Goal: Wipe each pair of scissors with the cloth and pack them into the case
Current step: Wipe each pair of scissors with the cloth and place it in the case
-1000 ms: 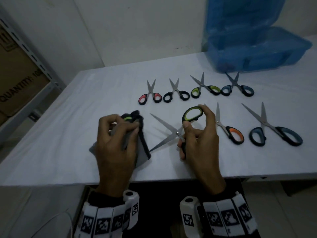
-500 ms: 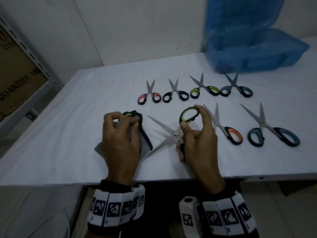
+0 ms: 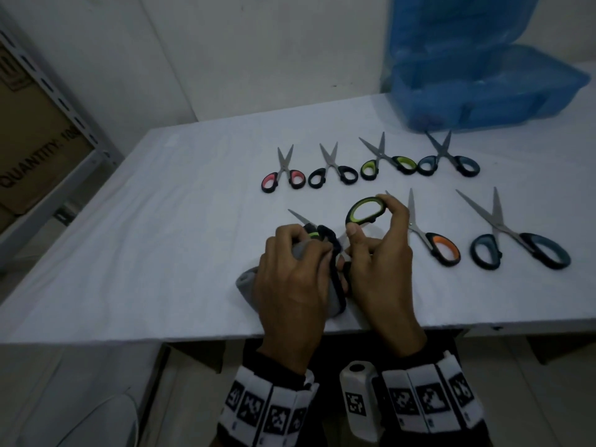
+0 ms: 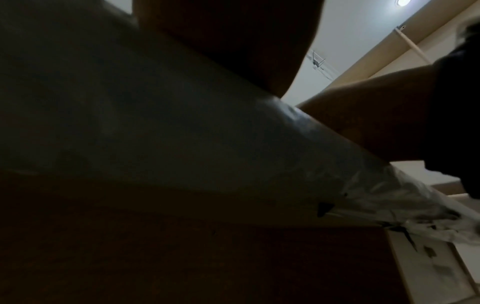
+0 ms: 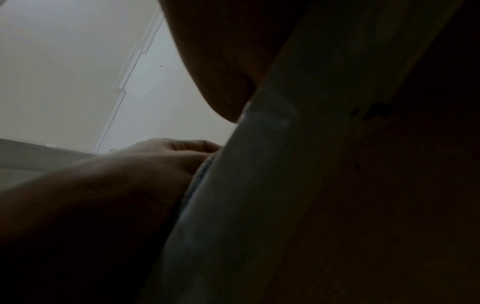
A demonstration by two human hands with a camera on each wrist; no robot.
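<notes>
My right hand [image 3: 371,240] grips the green-handled scissors [image 3: 366,211] by their handles, the upper loop pinched between thumb and fingers. The blades are spread; one tip [image 3: 295,216] pokes out past my left hand [image 3: 300,262]. That hand holds the grey and black cloth [image 3: 248,282], bunched over the blades next to the right hand. Several other scissors lie on the white table [image 3: 161,237] in two rows. The blue case [image 3: 483,91] stands open at the back right. Both wrist views are dark and show only the table's edge and a forearm.
Small scissors with pink [image 3: 283,179], black [image 3: 332,172], green [image 3: 385,162] and blue [image 3: 448,161] handles lie in the far row. Larger orange [image 3: 432,240] and blue [image 3: 516,240] scissors lie to the right. A metal shelf with a cardboard box [image 3: 29,140] stands on the left.
My left hand has moved right with the cloth and now covers the spread blades, close against the right hand. The right hand has kept its hold on the handles.
</notes>
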